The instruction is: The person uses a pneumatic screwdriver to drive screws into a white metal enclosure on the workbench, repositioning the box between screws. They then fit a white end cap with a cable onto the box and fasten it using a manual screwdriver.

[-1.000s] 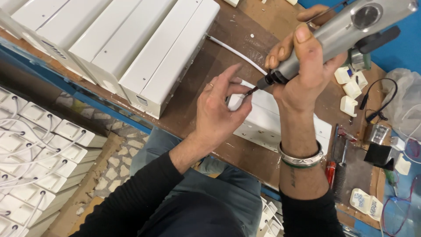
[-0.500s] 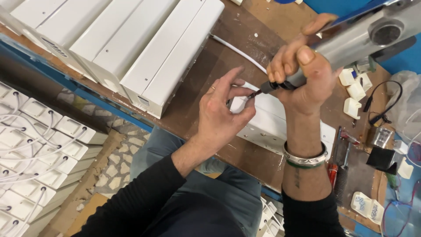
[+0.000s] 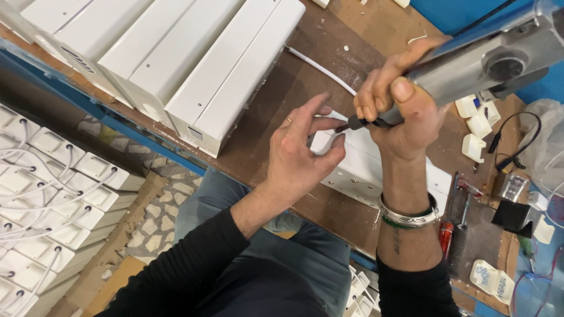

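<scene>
My right hand (image 3: 395, 111) grips a grey power screwdriver (image 3: 487, 61), its dark bit pointing left and down onto a white rectangular housing (image 3: 367, 170) that lies on the brown workbench (image 3: 276, 105). My left hand (image 3: 302, 149) rests against the housing's left end, thumb and fingers pinched at the bit's tip; whatever small part sits there is hidden by the fingers. A ring is on one left finger, and metal and green bracelets are on the right wrist.
A row of long white housings (image 3: 194, 64) lies at the bench's upper left, a white cable (image 3: 320, 70) trailing from it. Small white clips (image 3: 477, 126), a red-handled tool (image 3: 446, 238) and a black cable lie at right. Stacked white units with cords (image 3: 53, 194) fill the lower left.
The screwdriver has tilted flatter and its body has shifted up and right in view. My left fingers have closed in around the bit tip on the housing.
</scene>
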